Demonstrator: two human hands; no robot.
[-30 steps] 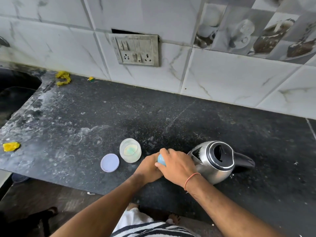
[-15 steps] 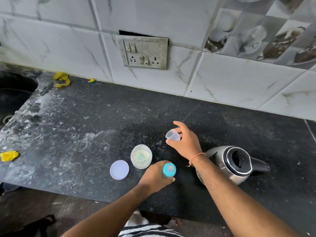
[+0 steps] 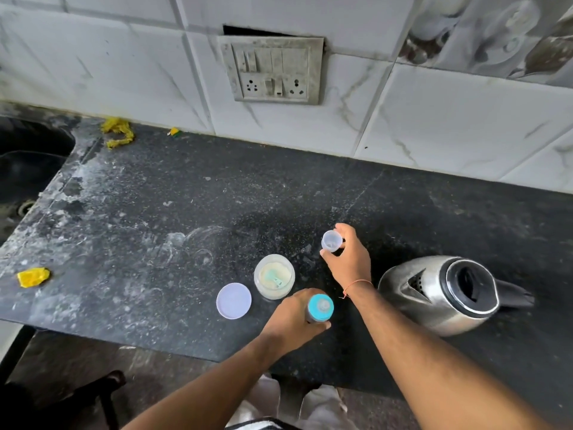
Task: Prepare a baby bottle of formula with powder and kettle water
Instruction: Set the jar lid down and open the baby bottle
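A baby bottle (image 3: 320,308) with a teal collar and clear teat stands upright near the counter's front edge, and my left hand (image 3: 291,321) grips its body. My right hand (image 3: 348,259) holds the bottle's clear cap (image 3: 331,241) between thumb and fingers, just behind and to the right of the bottle. An open tub of pale formula powder (image 3: 274,276) with a teal scoop lying in it stands left of my right hand. Its lilac lid (image 3: 233,300) lies flat beside it. A steel kettle (image 3: 440,293) with its lid open stands at the right.
The black stone counter (image 3: 155,218) is dusty, with yellow scraps (image 3: 33,276) at the left and back left (image 3: 117,131). A dark sink (image 3: 28,169) lies at the far left. A switch and socket plate (image 3: 273,72) sits on the tiled wall.
My right hand pulled the clear cap off the bottle and carried it back and to the right. My left hand kept hold of the bottle, whose teal collar and teat now show.
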